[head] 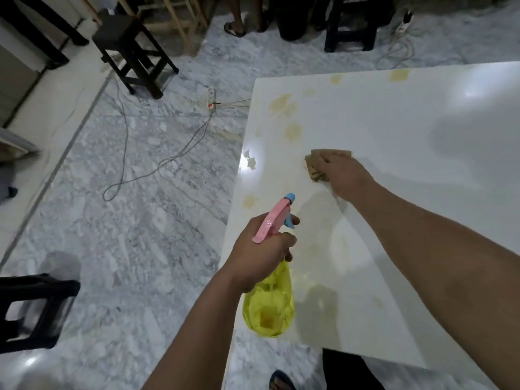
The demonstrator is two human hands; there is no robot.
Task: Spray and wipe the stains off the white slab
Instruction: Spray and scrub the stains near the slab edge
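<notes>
Yellow spray bottle point(268, 302), gripped by left hand point(260, 256), hangs upright, nozzle aimed up-frame over the slab point(408, 130).

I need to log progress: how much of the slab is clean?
Done: the near right of the white slab looks stain-free. In hand: the right hand presses the brown cloth on the slab, mid-wipe, while the left hand holds the spray bottle in its grip. Left: yellowish stains along the left edge and far corner, plus faint marks nearer in.
</notes>
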